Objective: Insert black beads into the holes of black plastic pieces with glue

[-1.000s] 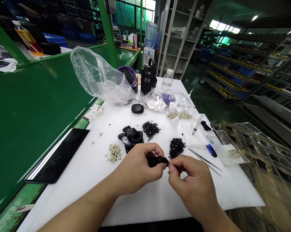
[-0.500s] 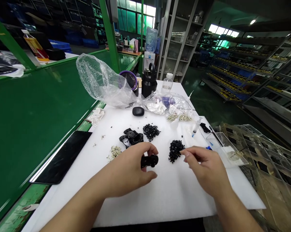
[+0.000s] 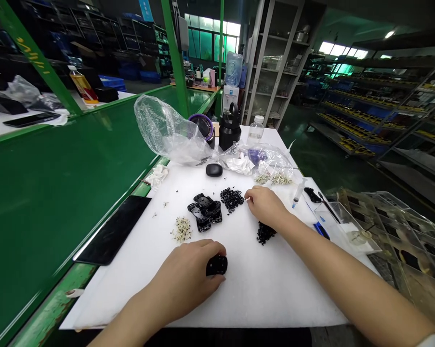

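My left hand (image 3: 190, 274) is closed around a black plastic part (image 3: 217, 265) with small holes, low over the white board (image 3: 260, 289). My right hand (image 3: 266, 205) reaches to the right edge of the far pile of tiny black pieces (image 3: 231, 198), its fingertips pinched together. Whether a piece is between them is too small to see. Under my right wrist lies a second pile of tiny black pieces (image 3: 265, 234), partly covered. Several similar black plastic parts (image 3: 204, 212) are stacked left of the far pile, beside a heap of small cream-coloured pieces (image 3: 182, 229).
A black mouse (image 3: 214, 169), clear plastic bags (image 3: 177, 140) and a black bottle (image 3: 229, 130) stand toward the back. A black tablet-like slab (image 3: 112, 231) lies at the left. On the right are a syringe (image 3: 298, 195) and a clear tray (image 3: 327, 214).
My right hand has moved from the right-hand pile, forward and left to the far pile. My left hand has lowered toward me with the black part, which is now turned. The view has shifted.
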{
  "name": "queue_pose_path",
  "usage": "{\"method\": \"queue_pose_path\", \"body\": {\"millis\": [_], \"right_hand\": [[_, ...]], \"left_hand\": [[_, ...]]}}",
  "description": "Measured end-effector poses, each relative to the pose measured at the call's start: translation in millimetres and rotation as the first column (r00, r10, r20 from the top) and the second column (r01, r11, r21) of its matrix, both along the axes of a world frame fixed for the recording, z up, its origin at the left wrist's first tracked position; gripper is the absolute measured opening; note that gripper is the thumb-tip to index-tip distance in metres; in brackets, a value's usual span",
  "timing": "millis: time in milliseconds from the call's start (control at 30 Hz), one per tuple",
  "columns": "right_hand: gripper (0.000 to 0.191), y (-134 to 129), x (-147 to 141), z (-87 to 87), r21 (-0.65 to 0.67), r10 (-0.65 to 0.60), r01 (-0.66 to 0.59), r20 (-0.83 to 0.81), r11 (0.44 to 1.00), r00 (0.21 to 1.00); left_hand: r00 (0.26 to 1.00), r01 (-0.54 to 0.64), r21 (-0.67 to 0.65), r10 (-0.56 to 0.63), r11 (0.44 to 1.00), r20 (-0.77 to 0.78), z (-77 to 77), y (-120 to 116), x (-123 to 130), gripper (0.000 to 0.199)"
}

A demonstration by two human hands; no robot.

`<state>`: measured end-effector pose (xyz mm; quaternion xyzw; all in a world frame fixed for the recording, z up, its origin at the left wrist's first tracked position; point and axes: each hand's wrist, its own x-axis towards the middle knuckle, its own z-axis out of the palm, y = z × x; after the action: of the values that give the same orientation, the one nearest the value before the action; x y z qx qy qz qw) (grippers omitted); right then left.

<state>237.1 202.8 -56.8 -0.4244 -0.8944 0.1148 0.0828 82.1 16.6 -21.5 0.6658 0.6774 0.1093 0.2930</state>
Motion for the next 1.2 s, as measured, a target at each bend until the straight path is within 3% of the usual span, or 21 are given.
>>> {"method": "queue_pose_path", "body": {"millis": [133, 267, 400, 500, 567, 700, 833, 1000, 1067, 1200], "right_hand": [[0.019, 8, -2, -7.0, -0.013, 0.034, -0.033, 0.037, 0.999, 0.999], [0.016, 9, -5, -11.6, -0.047, 0.009, -0.008, 0.025, 0.999, 1.0], [0.006, 6, -2, -6.7, -0.152, -0.046, 0.028, -0.114, 0.988, 0.992], [0.002, -4, 9, 4.9, -0.302, -0.126, 0.03, -0.302, 0.953, 0.945], [0.005, -13, 19, 12.1, -0.453, -0.206, -0.013, -0.429, 0.891, 0.879], [0.016, -30, 31, 16.4, -0.694, -0.381, -0.226, -0.603, 0.684, 0.701], [0.025, -36, 35, 12.9, -0.757, -0.499, -0.406, -0.647, 0.512, 0.576], [0.01, -44, 37, 13.9, -0.737, -0.567, -0.584, -0.656, 0.34, 0.498], [0.009, -48, 38, 15.3, -0.714, -0.547, -0.614, -0.679, 0.336, 0.49], [0.014, -54, 40, 14.6, -0.685, -0.465, -0.512, -0.729, 0.519, 0.503]], "left_hand": [[0.993, -0.104, 0.018, 0.103, 0.994, 0.058, -3.4, -1, 0, 0.025], [0.983, -0.128, 0.006, 0.126, 0.992, 0.132, 5.1, 3, 0, 0.023], [0.984, -0.079, -0.022, 0.081, 0.997, 0.161, 20.0, 11, -4, 0.023], [0.987, -0.088, 0.016, 0.085, 0.996, 0.14, 31.3, 19, -6, 0.023], [0.988, -0.08, 0.059, 0.071, 0.995, 0.135, 39.1, 27, -6, 0.022], [0.985, -0.018, 0.135, -0.005, 0.991, 0.171, 49.9, 48, -3, 0.024], [0.973, -0.05, 0.15, 0.014, 0.987, 0.23, 44.1, 62, 1, 0.03], [0.958, -0.091, 0.139, 0.048, 0.986, 0.282, 27.1, 61, 1, 0.031], [0.956, -0.087, 0.166, 0.035, 0.982, 0.292, 22.9, 58, 1, 0.028], [0.959, -0.081, 0.252, 0.006, 0.964, 0.282, 18.0, 54, 1, 0.026]]}}
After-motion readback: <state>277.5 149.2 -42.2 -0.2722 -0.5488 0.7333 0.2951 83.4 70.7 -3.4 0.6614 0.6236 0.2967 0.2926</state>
